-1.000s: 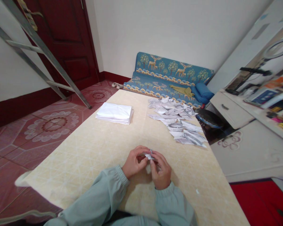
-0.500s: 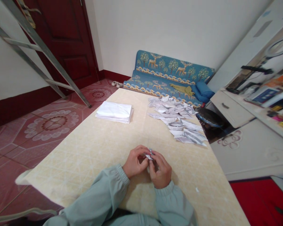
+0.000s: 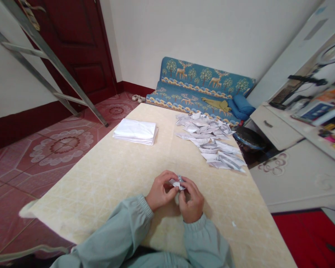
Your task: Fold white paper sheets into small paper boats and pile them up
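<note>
Between my two hands, just above the near part of the table, is a small folded piece of paper (image 3: pixel 176 183), white and grey. My left hand (image 3: pixel 161 191) pinches its left side between thumb and fingers. On its right side, my right hand (image 3: pixel 192 199) grips it the same way, and the fingers cover much of it. Beyond the hands to the right lies a pile of folded paper pieces (image 3: pixel 208 130), pointed and grey-white. A stack of white paper sheets (image 3: pixel 135 131) rests farther off to the left.
The table (image 3: pixel 100 186) has a pale yellow patterned cloth, with a tiny white scrap (image 3: pixel 233 223) at right. A blue sofa (image 3: pixel 195 89) stands behind it. A metal ladder (image 3: pixel 69 82) leans at left, and a white cabinet (image 3: pixel 296 175) flanks the right side.
My thumbs and fingers have shifted slightly apart on the folded paper, and more of its white surface shows. Both hands still hold it in about the same place.
</note>
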Demonstrator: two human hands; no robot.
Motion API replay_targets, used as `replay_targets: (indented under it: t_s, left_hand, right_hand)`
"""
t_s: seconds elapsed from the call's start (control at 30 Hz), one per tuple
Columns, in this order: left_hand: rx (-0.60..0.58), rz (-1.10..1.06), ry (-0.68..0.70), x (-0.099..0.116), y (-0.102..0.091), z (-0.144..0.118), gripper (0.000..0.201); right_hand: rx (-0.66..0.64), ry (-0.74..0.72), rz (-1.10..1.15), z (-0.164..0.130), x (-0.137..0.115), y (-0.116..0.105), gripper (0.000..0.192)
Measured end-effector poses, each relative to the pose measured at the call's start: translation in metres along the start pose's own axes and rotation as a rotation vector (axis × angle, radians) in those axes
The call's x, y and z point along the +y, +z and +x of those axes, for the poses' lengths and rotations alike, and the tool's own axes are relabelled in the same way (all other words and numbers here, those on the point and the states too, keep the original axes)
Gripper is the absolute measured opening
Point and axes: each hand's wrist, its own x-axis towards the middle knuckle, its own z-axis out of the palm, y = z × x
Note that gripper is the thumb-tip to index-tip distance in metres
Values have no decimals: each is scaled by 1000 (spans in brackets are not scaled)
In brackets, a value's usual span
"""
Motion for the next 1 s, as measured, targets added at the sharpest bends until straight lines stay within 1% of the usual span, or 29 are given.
replay_targets:
  t_s: [0.17, 0.27, 0.37, 0.47, 0.53, 0.6, 0.73, 0.87, 0.93, 1.0]
  left_hand:
    - [-86, -81, -51, -3, 1, 1, 19]
    - [-99, -34, -10, -1, 0, 1, 19]
    - [-80, 116, 78, 5, -1, -1, 23]
    - [-24, 329, 156, 10, -2, -3, 25]
    - [2, 475, 205, 9, -2, -5, 20]
    - [4, 595, 269, 7, -1, -7, 14]
    - [12, 737, 363, 2, 2, -7, 12]
    - [19, 754, 403, 1, 1, -5, 12]
    - [44, 712, 407, 1, -1, -5, 13]
    - [89, 655, 376, 0, -4, -4, 12]
  right_hand:
    - [4, -14, 48, -1, 0, -1, 25]
    - [-3, -16, 49, -2, -1, -2, 25]
    - [-2, -26, 17, -2, -3, -1, 24]
    - [11, -19, 6, -2, -2, 1, 24]
    - [20, -12, 0, -2, -1, 2, 24]
    - [25, -12, -12, -2, 1, 3, 24]
    - [36, -10, -42, -3, 3, 6, 25]
    - [34, -12, -108, -3, 5, 5, 24]
    - [51, 12, -173, -1, 8, 1, 23]
    - [84, 59, -232, 2, 11, -3, 22]
